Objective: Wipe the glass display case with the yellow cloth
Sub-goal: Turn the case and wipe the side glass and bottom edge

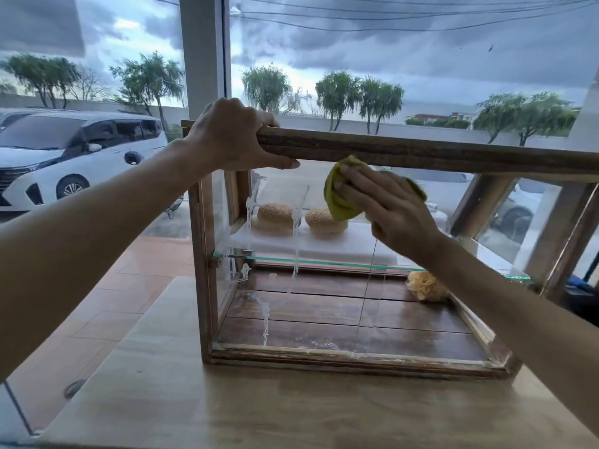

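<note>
A wood-framed glass display case (356,359) stands on a pale wooden counter. White streaks of foam run down its front pane. My left hand (230,136) grips the left end of the case's top wooden rail, fingers over the top and thumb underneath. My right hand (389,209) presses a crumpled yellow cloth (338,202) flat against the upper part of the front glass, just below the rail, with its fingers stretched over the cloth.
Inside the case, two sesame buns (275,217) sit on a glass shelf and a yellowish bundle (424,286) lies on the wooden floor at right. The counter (194,400) extends toward me. A big window shows a white car (74,157) outside.
</note>
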{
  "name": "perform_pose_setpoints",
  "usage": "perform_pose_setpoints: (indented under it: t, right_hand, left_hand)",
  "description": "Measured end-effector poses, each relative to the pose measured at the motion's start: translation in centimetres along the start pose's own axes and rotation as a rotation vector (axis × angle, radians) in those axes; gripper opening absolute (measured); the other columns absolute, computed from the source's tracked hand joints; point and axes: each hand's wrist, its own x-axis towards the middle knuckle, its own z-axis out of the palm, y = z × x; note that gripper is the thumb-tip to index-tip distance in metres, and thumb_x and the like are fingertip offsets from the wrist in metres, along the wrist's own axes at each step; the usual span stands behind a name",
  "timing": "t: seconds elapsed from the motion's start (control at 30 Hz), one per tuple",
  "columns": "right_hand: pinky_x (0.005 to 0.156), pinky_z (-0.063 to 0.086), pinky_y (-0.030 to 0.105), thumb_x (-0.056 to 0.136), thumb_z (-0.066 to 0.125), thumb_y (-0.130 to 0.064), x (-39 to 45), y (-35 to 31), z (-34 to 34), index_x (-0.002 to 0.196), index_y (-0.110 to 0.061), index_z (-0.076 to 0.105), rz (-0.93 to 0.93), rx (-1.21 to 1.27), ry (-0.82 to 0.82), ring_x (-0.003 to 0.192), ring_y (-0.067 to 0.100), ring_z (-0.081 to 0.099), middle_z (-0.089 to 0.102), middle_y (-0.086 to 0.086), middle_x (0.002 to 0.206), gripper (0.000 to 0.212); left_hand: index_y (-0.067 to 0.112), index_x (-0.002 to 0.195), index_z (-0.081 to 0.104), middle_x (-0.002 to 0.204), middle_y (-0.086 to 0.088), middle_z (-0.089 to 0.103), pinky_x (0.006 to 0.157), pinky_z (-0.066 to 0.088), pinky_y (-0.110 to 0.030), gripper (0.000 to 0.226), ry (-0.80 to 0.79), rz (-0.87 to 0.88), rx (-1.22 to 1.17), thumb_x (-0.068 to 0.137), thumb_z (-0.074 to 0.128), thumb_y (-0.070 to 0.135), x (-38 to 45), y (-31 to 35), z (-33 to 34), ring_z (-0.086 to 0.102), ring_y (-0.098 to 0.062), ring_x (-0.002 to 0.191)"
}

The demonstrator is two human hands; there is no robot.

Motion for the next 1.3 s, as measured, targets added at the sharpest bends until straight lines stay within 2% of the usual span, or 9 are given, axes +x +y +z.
perform_pose_setpoints:
  t: [0.23,0.43,0.6,0.73,0.9,1.0,1.1,1.17,1.3]
  right_hand:
    - [0.117,0.026,0.037,0.095,0.044,-0.005,0.2,-0.2,1.3,0.141,-0.008,0.045,-0.023,-0.065,-0.123,0.14,0.023,0.034,0.036,0.01,0.15,0.046]
    - [0.118,0.023,0.035,0.09,0.044,-0.003,-2.3,-2.4,2.3,0.142,-0.006,0.043,-0.019,-0.036,-0.156,0.142,0.022,0.03,0.034,0.011,0.151,0.051]
    - [0.12,0.017,0.035,0.084,0.047,-0.002,-6.9,-5.3,4.8,0.145,-0.008,0.034,-0.088,-0.004,-0.259,0.144,0.023,0.023,0.028,0.01,0.153,0.063]
    - [0.121,0.011,0.035,0.081,0.045,-0.002,-10.5,-8.2,6.7,0.144,-0.008,0.034,-0.15,-0.009,-0.324,0.145,0.022,0.017,0.03,0.009,0.152,0.065]
    - [0.121,0.006,0.034,0.092,0.036,-0.009,-14.4,-11.3,8.4,0.149,-0.008,0.024,-0.232,0.015,-0.4,0.144,0.021,0.02,0.02,0.008,0.157,0.058]
    - [0.121,0.006,0.033,0.103,0.022,-0.014,-16.2,-12.6,8.9,0.149,-0.008,0.023,-0.279,0.059,-0.491,0.139,0.019,0.029,0.028,0.005,0.154,0.046]
    - [0.119,0.013,0.03,0.104,0.017,-0.013,-16.5,-13.2,8.6,0.146,-0.01,0.029,-0.303,0.091,-0.573,0.137,0.015,0.035,0.037,0.002,0.15,0.045]
    - [0.116,0.016,0.028,0.101,0.028,-0.015,-16.2,-13.1,8.0,0.142,-0.014,0.038,-0.325,0.112,-0.591,0.136,0.013,0.039,0.042,0.0,0.148,0.042]
    - [0.113,0.016,0.027,0.102,0.033,-0.016,-13.9,-12.5,6.0,0.138,-0.015,0.047,-0.259,0.129,-0.462,0.136,0.015,0.037,0.041,0.002,0.148,0.039]
  left_hand:
    - [0.023,0.111,0.069,0.073,-0.003,0.072,0.075,0.053,-0.033,0.1,0.011,-0.003,0.001,0.053,0.029,0.094,0.0,-0.1,0.2,0.065,-0.023,0.066]
    - [0.02,0.113,0.068,0.073,-0.005,0.072,0.075,0.053,-0.033,0.116,0.013,0.018,0.0,0.049,0.012,0.1,0.0,-0.2,0.3,0.064,-0.023,0.065]
    - [0.021,0.112,0.069,0.076,-0.006,0.073,0.08,0.052,-0.034,0.099,0.027,0.013,-0.013,0.056,0.03,0.091,-0.2,0.1,0.0,0.064,-0.024,0.069]
    - [0.023,0.112,0.069,0.074,-0.004,0.072,0.08,0.048,-0.032,0.097,0.035,-0.006,-0.01,0.056,0.03,0.091,-0.2,0.1,0.0,0.052,-0.016,0.063]
    - [0.021,0.113,0.069,0.075,-0.004,0.072,0.079,0.047,-0.031,0.101,0.017,-0.015,-0.016,0.055,0.027,0.092,-0.2,0.1,0.0,0.049,-0.014,0.062]
    - [0.019,0.112,0.069,0.072,-0.004,0.071,0.075,0.046,-0.029,0.102,0.001,-0.01,-0.013,0.054,0.026,0.092,-0.2,0.0,-0.1,0.05,-0.015,0.06]
    - [0.018,0.112,0.069,0.071,-0.005,0.07,0.074,0.047,-0.028,0.104,-0.017,-0.002,-0.013,0.054,0.026,0.093,-0.1,0.0,-0.2,0.051,-0.016,0.059]
    - [0.018,0.112,0.069,0.072,-0.005,0.071,0.075,0.048,-0.029,0.103,-0.026,0.002,-0.023,0.054,0.027,0.092,-0.1,0.0,-0.3,0.052,-0.016,0.06]
    - [0.018,0.114,0.068,0.074,-0.005,0.072,0.074,0.044,-0.024,0.103,-0.041,-0.005,-0.044,0.053,0.029,0.091,-0.1,0.1,-0.4,0.051,-0.014,0.06]
